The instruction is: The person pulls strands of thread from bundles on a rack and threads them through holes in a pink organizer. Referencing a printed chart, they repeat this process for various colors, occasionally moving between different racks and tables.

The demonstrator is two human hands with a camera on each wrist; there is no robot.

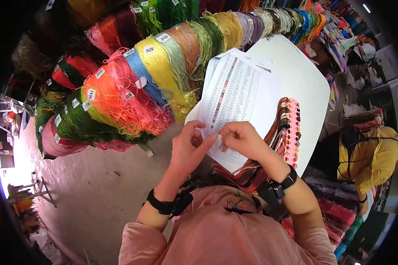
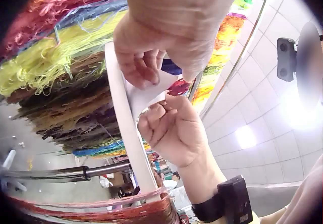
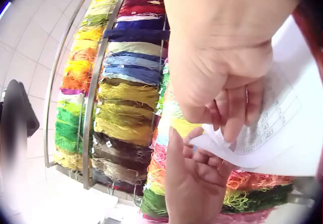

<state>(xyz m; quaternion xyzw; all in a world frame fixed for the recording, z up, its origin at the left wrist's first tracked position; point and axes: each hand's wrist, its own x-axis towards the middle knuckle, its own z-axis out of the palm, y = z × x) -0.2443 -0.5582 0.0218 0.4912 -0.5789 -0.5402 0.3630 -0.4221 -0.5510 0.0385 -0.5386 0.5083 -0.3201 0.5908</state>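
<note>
A printed paper sheet (image 1: 247,88) with a table of numbers and a coloured column lies on other papers, its near end lifted at the hands. My right hand (image 1: 243,139) pinches the sheet's near edge between thumb and curled fingers; the right wrist view shows a small white corner (image 3: 216,134) at those fingertips. Close beside it, my left hand (image 1: 188,150) has its thumb stretched toward that corner and its fingers loosely bent. In the left wrist view the left fingers (image 2: 147,75) overlap the paper (image 2: 144,97), with the thumb apart from them.
A pink thread holder (image 1: 292,132) with dark red and brown strands lies right of the sheet on a white board (image 1: 307,84). Thick labelled yarn hanks (image 1: 141,84) hang on racks to the left and behind. A person in yellow (image 1: 371,154) is at the right.
</note>
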